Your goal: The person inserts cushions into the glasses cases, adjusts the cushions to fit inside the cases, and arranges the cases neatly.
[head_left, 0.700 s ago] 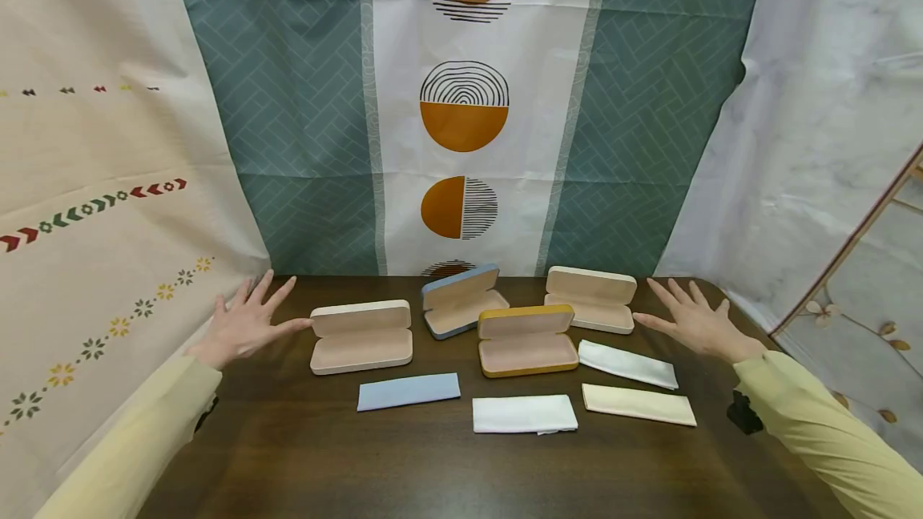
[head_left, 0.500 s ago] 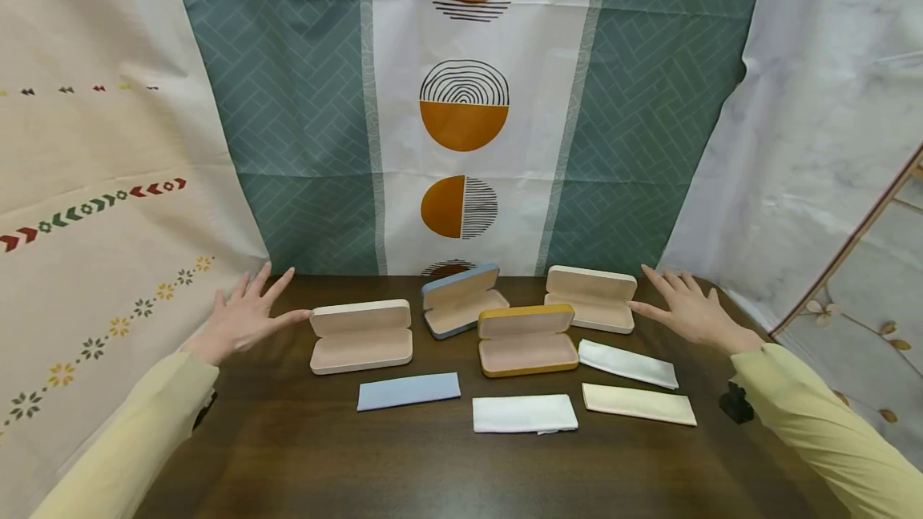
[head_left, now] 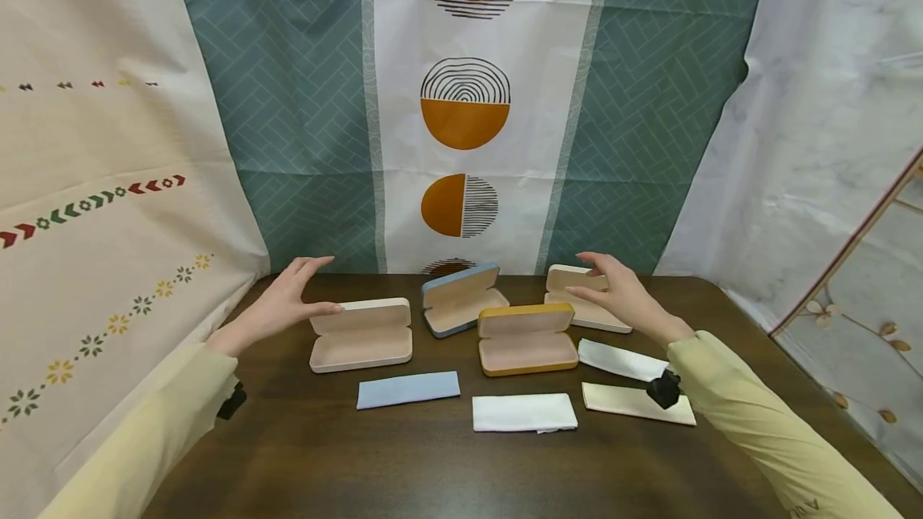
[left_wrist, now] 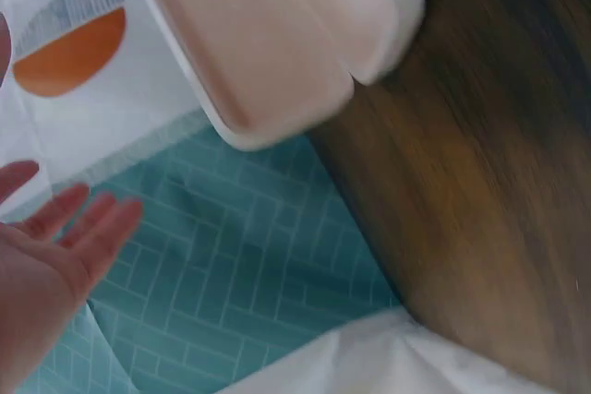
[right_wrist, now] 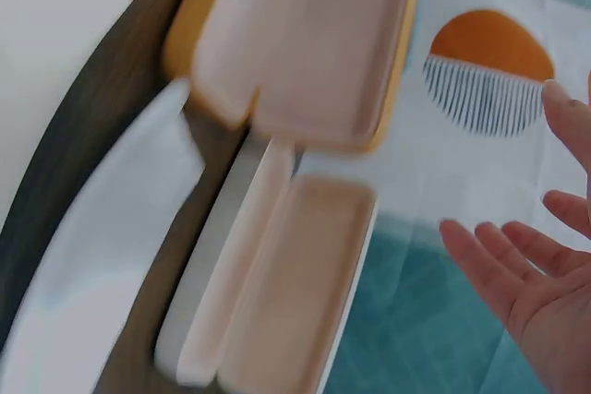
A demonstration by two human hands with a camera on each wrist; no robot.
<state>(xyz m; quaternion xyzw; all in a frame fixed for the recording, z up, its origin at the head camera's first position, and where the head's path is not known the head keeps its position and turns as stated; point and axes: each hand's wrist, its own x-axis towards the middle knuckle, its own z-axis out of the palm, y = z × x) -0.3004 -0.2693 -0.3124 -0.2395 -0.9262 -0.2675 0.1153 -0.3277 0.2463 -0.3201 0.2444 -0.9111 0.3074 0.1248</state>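
Note:
My left hand hovers at the upper left corner of a white glasses case, its thumb overlapping the lid's edge in the head view. My right hand is over the cream glasses case at the back right and covers part of it. Both hands hold nothing, fingers and thumbs spread apart. Between them stand a blue glasses case and a yellow glasses case. All these cases have raised lids and pinkish linings. In the left wrist view, the white case lies beyond the fingers.
Folded cloths lie in front of the cases: a light blue cloth, a white cloth, a cream cloth and another white cloth. Behind the dark wooden table hangs a patterned curtain.
Both hands have moved inward, the right one from beside the cream case to over it, the left one toward the white case. Cases and cloths stay put.

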